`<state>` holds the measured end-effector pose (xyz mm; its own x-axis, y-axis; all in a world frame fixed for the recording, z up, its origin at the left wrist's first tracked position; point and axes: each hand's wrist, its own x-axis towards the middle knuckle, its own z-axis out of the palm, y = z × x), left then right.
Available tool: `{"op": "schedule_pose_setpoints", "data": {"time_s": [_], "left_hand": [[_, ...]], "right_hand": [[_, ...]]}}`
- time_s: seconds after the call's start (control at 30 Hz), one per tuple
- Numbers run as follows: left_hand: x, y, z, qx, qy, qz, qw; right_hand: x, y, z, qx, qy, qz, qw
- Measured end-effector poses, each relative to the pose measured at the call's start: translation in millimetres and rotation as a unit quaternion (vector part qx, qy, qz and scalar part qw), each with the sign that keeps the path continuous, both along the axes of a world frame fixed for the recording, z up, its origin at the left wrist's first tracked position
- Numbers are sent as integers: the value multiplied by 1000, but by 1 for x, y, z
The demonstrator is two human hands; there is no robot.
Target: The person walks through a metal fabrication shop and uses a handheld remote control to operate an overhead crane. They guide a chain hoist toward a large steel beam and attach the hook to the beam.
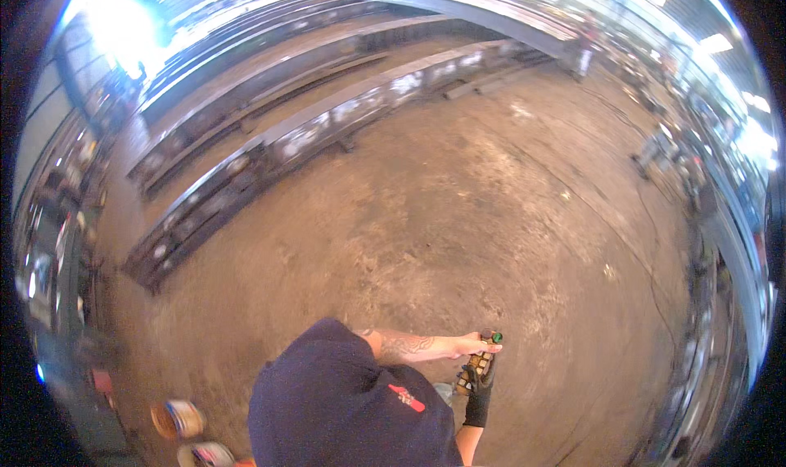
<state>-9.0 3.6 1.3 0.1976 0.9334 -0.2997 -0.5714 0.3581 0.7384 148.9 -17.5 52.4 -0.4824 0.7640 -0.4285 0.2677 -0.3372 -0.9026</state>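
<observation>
Left hand (pixel 472 346) and right hand (pixel 481 392): fingers closed around button controller (pixel 482 360), lower right. Judgement: grip steadily, press deliberately.

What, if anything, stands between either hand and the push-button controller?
Only the black glove on the right hand, which holds the push-button controller lower down. Nothing visible separates the bare left hand, lying across its upper part near the green button.

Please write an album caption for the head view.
A bare left hand and black-gloved right hand hold a button handset, with long beams beyond.
</observation>
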Motion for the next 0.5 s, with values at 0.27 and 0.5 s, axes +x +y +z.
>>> {"op": "schedule_pose_setpoints", "data": {"time_s": [0.27, 0.5], "left_hand": [[-166, -185, -32, -173, 98, 137, 970], [-227, -12, -79, -213, 106, 311, 920]], "right_hand": [[-149, -142, -89, -162, 157, 85, 971], [-118, 84, -91, -32, 127, 57, 990]]}}
